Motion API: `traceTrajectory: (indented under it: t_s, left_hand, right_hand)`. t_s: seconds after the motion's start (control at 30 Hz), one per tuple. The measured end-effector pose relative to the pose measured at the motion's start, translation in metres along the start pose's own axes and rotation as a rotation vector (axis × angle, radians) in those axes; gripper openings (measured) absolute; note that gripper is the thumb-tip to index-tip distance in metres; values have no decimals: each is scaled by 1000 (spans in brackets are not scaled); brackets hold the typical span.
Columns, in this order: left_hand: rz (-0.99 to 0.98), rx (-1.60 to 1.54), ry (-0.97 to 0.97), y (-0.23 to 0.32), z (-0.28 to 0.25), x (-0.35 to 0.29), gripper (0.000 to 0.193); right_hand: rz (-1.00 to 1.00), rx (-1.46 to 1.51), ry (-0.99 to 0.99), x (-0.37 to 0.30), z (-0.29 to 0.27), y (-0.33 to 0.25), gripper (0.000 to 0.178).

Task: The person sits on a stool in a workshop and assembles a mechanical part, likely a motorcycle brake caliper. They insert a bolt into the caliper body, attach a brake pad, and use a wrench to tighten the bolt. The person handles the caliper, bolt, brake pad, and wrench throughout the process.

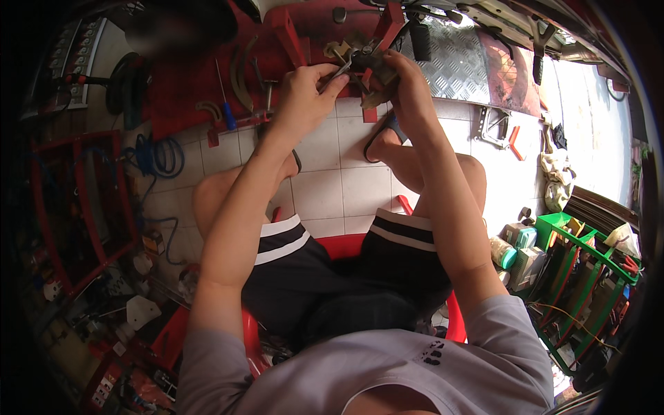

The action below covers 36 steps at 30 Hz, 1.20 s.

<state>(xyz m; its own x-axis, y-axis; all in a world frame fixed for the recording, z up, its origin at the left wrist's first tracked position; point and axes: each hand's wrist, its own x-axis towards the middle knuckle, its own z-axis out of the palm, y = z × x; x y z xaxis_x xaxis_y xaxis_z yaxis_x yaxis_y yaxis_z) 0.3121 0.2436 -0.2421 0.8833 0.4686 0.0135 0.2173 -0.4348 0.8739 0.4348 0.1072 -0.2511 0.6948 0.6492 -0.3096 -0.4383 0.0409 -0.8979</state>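
Both my arms reach forward to a dark, greasy metal part [366, 61] at the red stand. My left hand [310, 97] is closed around a slim metal hand tool [340, 71], whose tip meets the metal part; its exact kind is hard to tell. My right hand [413, 90] is wrapped around the right side of the same part. A brownish piece [379, 95] hangs below it, too dark to name. Left of my hands lie a blue-handled screwdriver [229, 116] and a curved metal strip [239, 79] on the red platform [180, 90].
I sit on a red plastic chair [346, 246] over white floor tiles [315, 194]. A red metal rack [86, 207] and a coiled blue hose [158, 158] are on the left. On the right are a green shelf [588, 250] and a metal bracket [492, 126].
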Motion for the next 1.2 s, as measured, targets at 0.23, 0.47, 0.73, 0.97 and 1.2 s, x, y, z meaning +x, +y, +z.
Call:
traceTrajectory:
  t_s: [0.23,0.47,0.73,0.97,1.2]
  left_hand:
    - [-234,-435,-131,-10,-4,5,25]
    - [-272,-472,-115,-9,-8,4,31]
    - [-398,-639,-235,-5,-12,0,31]
    - [-449,-464,-288,-4,-17,2,31]
    - [-523,-897,-254,-5,-2,-6,30]
  right_hand:
    - [-178,-257,-21,3,0,4,25]
    - [-325,-435,-41,2,4,6,25]
    - [-481,-597,-61,-1,3,4,24]
    - [-468,-635,-59,-2,4,6,23]
    - [-552,-655,-16,-1,16,19,21]
